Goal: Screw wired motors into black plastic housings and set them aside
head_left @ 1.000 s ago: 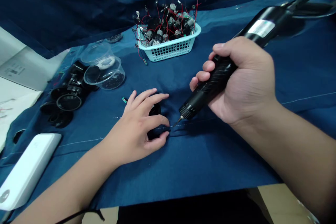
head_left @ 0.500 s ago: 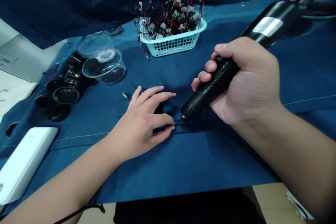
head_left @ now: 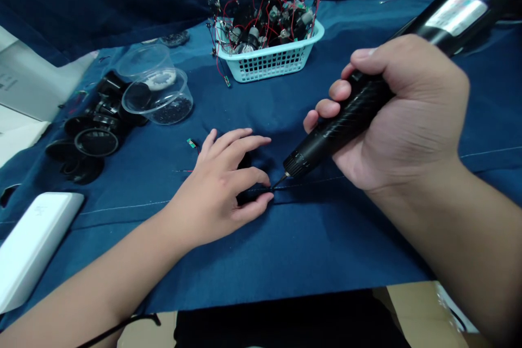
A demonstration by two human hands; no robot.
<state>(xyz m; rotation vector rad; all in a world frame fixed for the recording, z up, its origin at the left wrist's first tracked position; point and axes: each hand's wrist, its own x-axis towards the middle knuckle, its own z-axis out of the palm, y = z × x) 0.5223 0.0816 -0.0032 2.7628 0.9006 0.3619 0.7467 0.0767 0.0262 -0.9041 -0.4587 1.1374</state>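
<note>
From the head camera, the right hand (head_left: 402, 109) is closed firmly around the ribbed black grip of an electric screwdriver (head_left: 338, 130), its thin steel bit angled down and left. The bit's tip meets a small black part (head_left: 247, 196) or sits just beside it; the view cannot settle which. That part lies mostly hidden under the left hand (head_left: 216, 190), whose curved, spread fingers cup over it and pin it against the soft blue cloth (head_left: 326, 244).

Just to the far left of the left hand lies a tiny green circuit board (head_left: 191, 143) trailing a red wire. Farther off, a light blue plastic mesh basket (head_left: 269, 68) is heaped with small motors (head_left: 265, 24) bristling with red wires and metal tabs. To its left, a clear plastic tub (head_left: 157, 100) holds a shallow layer of small dark pieces, too small to name, and a clear lid-like container leans behind it. Round black plastic housings (head_left: 95, 141) cluster at the left, and a smooth white power bank (head_left: 35, 247) lies near the left edge.
</note>
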